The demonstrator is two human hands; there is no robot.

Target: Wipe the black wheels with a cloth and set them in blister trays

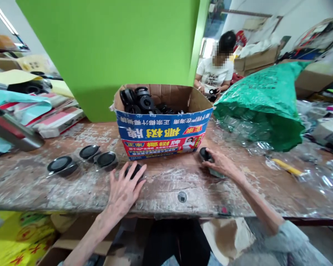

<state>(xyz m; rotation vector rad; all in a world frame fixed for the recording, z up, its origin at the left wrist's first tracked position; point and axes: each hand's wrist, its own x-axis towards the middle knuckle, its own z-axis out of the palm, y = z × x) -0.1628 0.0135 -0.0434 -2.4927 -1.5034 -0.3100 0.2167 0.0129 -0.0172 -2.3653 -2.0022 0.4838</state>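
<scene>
My left hand (123,192) lies palm down on the table, fingers spread over a black round part (134,171). My right hand (220,164) grips another black round part (205,154) between its fingertips, and a grey piece (217,173) shows beneath the hand. Several similar glossy black parts, including one (62,166), another (89,153) and a third (106,160), stand on the scarred wooden table (166,192) left of my hands. A printed cardboard box (163,135) in front of me holds a heap of black parts (140,100).
A green plastic sack (261,105) and crumpled clear plastic (308,177) lie on the table's right side. A green partition (100,48) rises behind the box. Beyond it, a seated person (215,72) handles a small black object. Stacked papers (58,122) lie at left.
</scene>
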